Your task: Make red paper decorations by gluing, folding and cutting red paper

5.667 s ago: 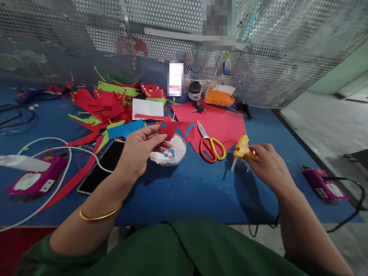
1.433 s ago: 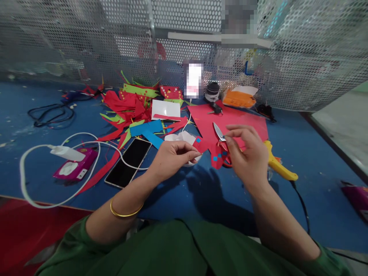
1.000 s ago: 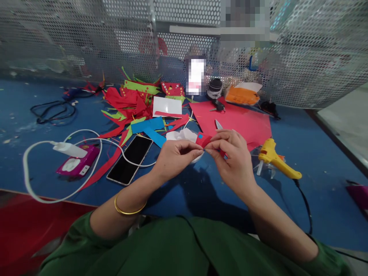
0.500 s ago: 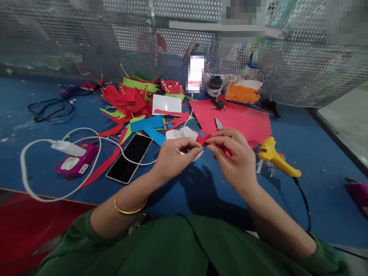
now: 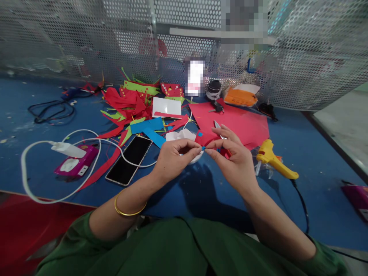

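Blue bit (image 5: 203,148) between two pinches

Left hand (image 5: 178,158): thumb and forefinger were drawn together at the near edge of the red paper piece (image 5: 205,137), grasping it. Right hand (image 5: 234,163): thumb and forefinger were nipped on the small blue bit, tips almost against those of the left; the other fingers were spread loosely above. The red paper piece lay at and just beyond the fingertips, over the blue table (image 5: 172,199), with a blue square showing on it; the rest was partly hidden by the right hand.

Surroundings noted. The white-lined dish (image 5: 180,135) sat behind the left hand, partly covered by it. The blade of the scissors (image 5: 217,125) showed just past the right fingers, resting on the large red sheet (image 5: 244,124) — keys (image 5: 217,106) lay near that sheet's far edge. To the right of the right hand, the yellow glue gun (image 5: 268,153) rested on the table, nozzle toward the person, cord trailing off the handle. To the left: blue strips (image 5: 146,125), a heap of red and green scraps (image 5: 126,101), and a dark-screened phone (image 5: 122,170). A purple socket block (image 5: 82,161), with a white plug (image 5: 69,150) in it, stood farther left.
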A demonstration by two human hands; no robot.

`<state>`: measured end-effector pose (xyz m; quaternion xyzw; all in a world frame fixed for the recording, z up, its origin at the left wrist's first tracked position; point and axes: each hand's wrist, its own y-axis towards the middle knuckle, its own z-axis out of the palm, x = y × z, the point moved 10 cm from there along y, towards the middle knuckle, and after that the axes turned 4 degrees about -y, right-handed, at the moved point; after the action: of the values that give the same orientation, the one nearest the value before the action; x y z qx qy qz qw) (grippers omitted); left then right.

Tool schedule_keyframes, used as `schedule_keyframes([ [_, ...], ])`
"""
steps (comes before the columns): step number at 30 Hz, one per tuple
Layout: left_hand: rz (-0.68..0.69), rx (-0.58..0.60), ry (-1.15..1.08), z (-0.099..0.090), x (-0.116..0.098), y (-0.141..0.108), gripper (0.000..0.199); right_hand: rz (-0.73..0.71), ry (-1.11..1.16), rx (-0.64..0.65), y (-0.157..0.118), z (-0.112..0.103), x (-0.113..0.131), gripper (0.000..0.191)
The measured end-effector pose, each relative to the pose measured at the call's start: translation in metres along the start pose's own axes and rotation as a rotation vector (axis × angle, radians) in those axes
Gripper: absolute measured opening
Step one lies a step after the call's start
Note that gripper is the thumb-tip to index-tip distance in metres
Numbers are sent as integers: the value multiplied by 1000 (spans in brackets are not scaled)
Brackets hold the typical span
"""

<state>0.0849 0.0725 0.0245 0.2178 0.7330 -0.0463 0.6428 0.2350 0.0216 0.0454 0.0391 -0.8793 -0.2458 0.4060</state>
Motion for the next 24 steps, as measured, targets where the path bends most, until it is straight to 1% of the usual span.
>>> schedule_keyframes([
  [9, -3, 23, -5, 3, 1, -1, 13, 5, 2, 28, 1, 3, -1, 7],
  [13, -9, 32, -3, 3, 2, -1, 13, -17, 6, 17, -1, 3, 2, 8],
  [16, -8, 31, -11, 3, 3, 0, 14, -31, 7, 14, 0, 0, 4, 10],
  [19, 6, 38, -1, 3, 2, 0, 12, 2, 14, 17, 5, -9, -2, 10],
  [21, 16, 63, 25, 5, 1, 0, 10, 50, 56, 47, 9, -13, -9, 11],
  [24, -2, 122, 65, 10, 1, -1, 9, 137, 157, 166, 12, -7, -19, 13],
])
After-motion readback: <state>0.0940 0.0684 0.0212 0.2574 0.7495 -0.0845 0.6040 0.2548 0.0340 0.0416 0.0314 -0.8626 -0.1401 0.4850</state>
